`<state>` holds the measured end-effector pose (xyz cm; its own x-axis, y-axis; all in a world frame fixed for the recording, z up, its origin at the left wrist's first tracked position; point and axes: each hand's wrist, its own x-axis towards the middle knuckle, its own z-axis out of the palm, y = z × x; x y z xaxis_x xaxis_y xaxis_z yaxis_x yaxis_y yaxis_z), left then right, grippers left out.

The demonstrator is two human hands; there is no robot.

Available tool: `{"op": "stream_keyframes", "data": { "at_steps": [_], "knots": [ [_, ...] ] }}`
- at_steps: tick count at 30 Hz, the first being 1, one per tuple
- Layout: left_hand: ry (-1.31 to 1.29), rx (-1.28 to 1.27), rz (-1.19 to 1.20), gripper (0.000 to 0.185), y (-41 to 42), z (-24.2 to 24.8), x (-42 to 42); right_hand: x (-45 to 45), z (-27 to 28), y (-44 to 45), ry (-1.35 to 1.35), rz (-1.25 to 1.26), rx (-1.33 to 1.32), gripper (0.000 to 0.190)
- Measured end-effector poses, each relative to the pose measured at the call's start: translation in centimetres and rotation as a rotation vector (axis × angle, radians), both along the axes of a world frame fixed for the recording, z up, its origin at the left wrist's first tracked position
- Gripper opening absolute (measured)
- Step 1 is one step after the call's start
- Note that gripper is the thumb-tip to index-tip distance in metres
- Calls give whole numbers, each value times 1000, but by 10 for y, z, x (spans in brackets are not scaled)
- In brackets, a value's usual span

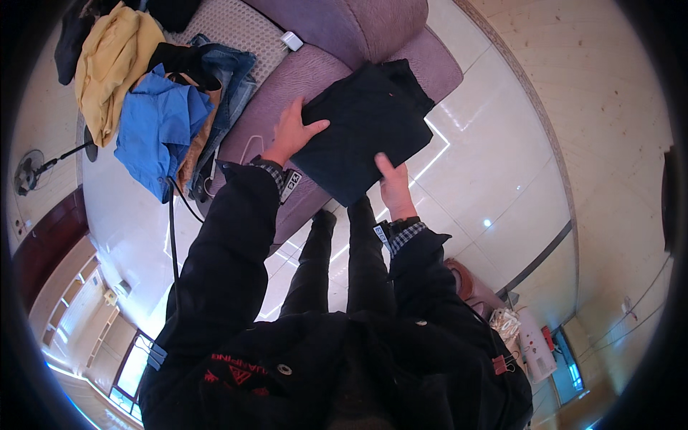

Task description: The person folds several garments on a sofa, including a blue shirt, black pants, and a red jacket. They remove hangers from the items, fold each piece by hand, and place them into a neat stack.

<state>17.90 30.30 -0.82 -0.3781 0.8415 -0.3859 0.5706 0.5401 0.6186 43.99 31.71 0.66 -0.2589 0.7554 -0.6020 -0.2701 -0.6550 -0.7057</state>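
A folded dark garment [365,129], its kind unclear, lies partly over the edge of a purple sofa [306,70]. My left hand [298,129] rests on its left side, thumb on top and fingers spread along the edge. My right hand [394,183] grips its lower right edge, with the thumb on top and the fingers hidden beneath. More dark cloth shows under its far right corner. Left of the sofa seat are a blue shirt [156,118], blue jeans [234,75] and a yellow garment [113,64].
A white plug adapter [292,41] sits on the sofa. A white wire hanger [255,141] lies on the seat near my left wrist. A black cable runs by my left arm. At far left stands a fan [29,172]; bags and boxes are at lower right.
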Motion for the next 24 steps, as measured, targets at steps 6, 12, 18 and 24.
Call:
{"op": "stream_keyframes", "data": {
  "at_steps": [6, 12, 18, 24],
  "knots": [
    [-465, -252, -121, 72, 22, -1, -18, -5, -21, 26, -372, -189, 148, 34],
    [-82, -199, -181, 67, 14, -7, 0, -3, -52, 24, -424, -175, 114, 71],
    [-241, -237, -151, 67, 17, 4, 1, 15, -45, -12, -17, -42, -261, 74],
    [-307, -298, -62, 64, 19, 31, 12, 23, -33, 8, 21, 52, -469, 57]
  ]
}}
